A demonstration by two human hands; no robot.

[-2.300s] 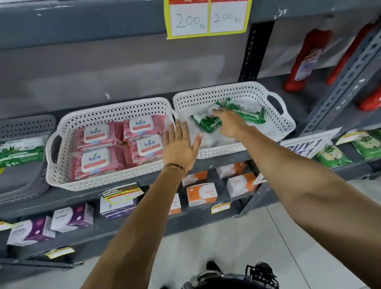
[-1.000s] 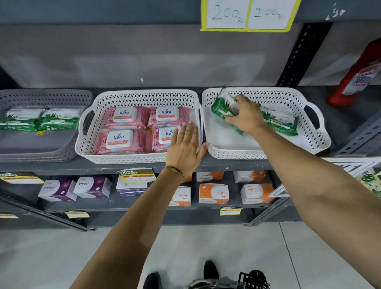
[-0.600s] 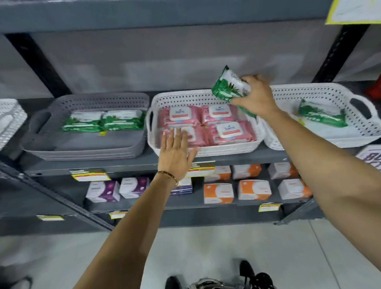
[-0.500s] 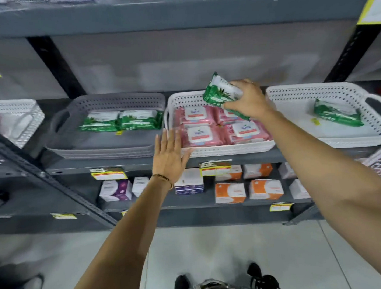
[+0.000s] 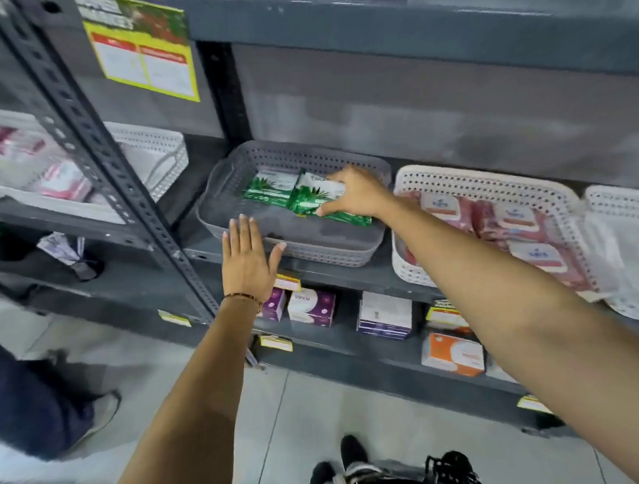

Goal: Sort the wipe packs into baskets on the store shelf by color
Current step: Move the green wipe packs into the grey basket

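A grey basket (image 5: pixel 233 179) on the middle shelf holds green wipe packs lying side by side. My right hand (image 5: pixel 356 197) reaches into it and grips a green wipe pack (image 5: pixel 317 199) lying over the others; another green pack (image 5: pixel 270 187) lies to its left. My left hand (image 5: pixel 247 262) hovers flat with fingers spread at the basket's front rim, holding nothing. To the right a white basket (image 5: pixel 485 185) is filled with pink wipe packs (image 5: pixel 524 231).
A further white basket (image 5: pixel 627 203) sits at the far right edge, and another (image 5: pixel 157 150) with pink packs sits left of a slanted steel upright (image 5: pixel 114 160). Boxed goods (image 5: pixel 310 307) fill the shelf below. A person's leg and shoe (image 5: pixel 60 414) stand at lower left.
My right hand carried the green pack left from above the pink basket down into the grey basket. My left hand shifted left to the grey basket's front. The view swung left.
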